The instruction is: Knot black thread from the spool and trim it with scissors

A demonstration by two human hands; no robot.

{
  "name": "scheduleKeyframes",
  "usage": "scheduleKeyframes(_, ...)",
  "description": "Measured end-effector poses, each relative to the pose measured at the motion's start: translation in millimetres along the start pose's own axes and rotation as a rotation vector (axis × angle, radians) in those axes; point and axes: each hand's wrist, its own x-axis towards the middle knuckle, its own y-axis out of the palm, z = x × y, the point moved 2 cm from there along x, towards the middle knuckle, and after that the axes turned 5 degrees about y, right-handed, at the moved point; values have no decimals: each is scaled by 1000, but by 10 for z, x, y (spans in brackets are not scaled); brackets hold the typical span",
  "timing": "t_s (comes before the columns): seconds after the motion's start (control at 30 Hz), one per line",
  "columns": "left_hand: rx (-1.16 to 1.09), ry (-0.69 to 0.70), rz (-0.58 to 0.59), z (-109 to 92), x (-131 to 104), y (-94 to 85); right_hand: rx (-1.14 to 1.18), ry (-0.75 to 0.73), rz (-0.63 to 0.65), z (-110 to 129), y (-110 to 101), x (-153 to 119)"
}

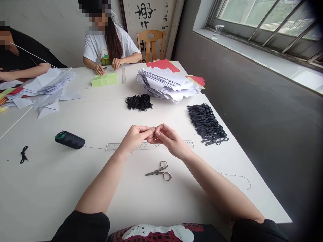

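Above a clear ruler (188, 144), my left hand (136, 137) and my right hand (170, 138) meet with fingertips pinched together. Dark thread shows between and just below the fingers; its exact shape there is mostly hidden. A spool of black thread (72, 140) lies on its side at the left, its thread running along the table to the ruler. Open-bladed scissors (158, 172) lie below my hands. A loose strand of thread (248, 181) curves out past my right forearm.
Black looped cords (207, 123) lie in a row at the right, with a black bundle (139, 102) farther back. White paper stacks (169, 84) stand behind. A small black knot (24, 154) is far left. Two people sit across the table, one touching green paper (104, 80).
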Motion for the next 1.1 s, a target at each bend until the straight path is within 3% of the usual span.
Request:
scheduleKeyframes(0.2, -17, 57, -93, 21, 20, 10, -45, -10, -34, 30, -22, -3)
scheduleKeyframes(0.33, -104, 24, -133, 38, 22, 20, -120, -12, -99, 90, -34, -27)
scheduleKeyframes(0.6, -112, 29, -130, 50, 20, 76, -522, -78, -322, 154, -30, -131)
scheduleKeyframes(0.8, -63, 73, -254, 25, -21, 108, -834, -245, -450, 200, 13, -195)
scheduleKeyframes(0.9, -61, 88, -267, 7, -39, 99, -808, -261, -426, 271, 33, -228)
scheduleKeyframes(1.1, -143, 81, -188, 13, -24, 90, -435, -157, -355, 310, -26, -199)
